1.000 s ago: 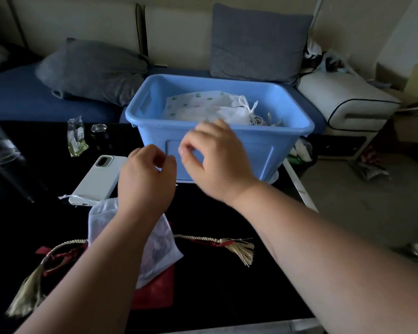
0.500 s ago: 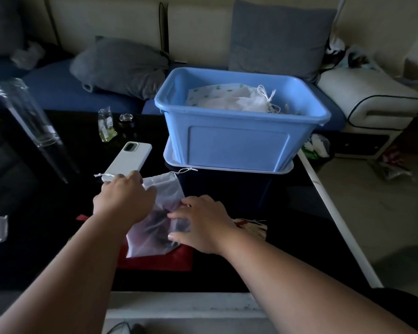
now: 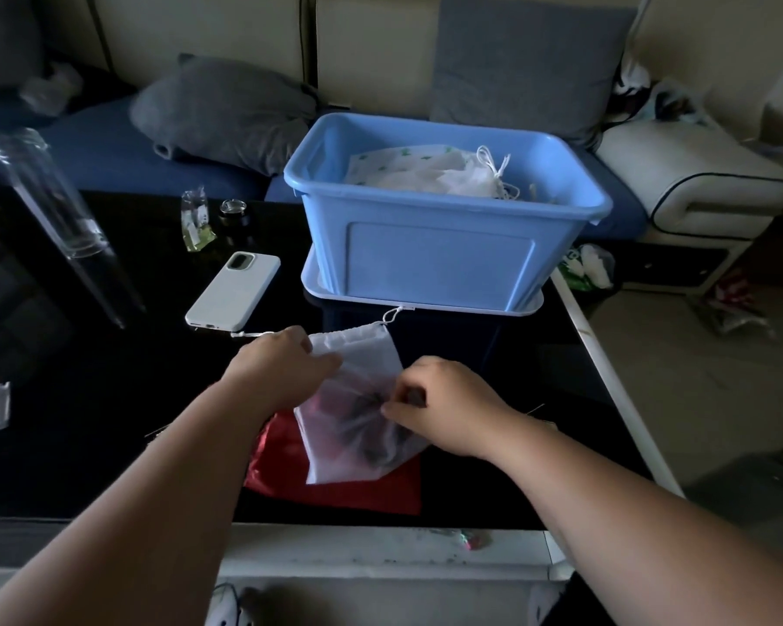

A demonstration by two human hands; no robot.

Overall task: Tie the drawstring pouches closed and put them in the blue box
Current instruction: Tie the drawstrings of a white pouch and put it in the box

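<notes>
One white mesh pouch (image 3: 358, 399), dark contents inside: found flat on black counter (image 3: 109, 422), atop one red cloth (image 3: 335, 485), just before one blue box (image 3: 439, 259). Two grips, both at pouch: left grip (image 3: 281, 368) clamped on gathered mouth edge; right grip (image 3: 444, 399) pinched on mid-body, mesh puckered there. Noted one blue lid (image 3: 421, 305) under box; white pouches (image 3: 426, 173) heaped inside, number unclear. Logged one white phone (image 3: 233, 291), face down, left of box.
</notes>
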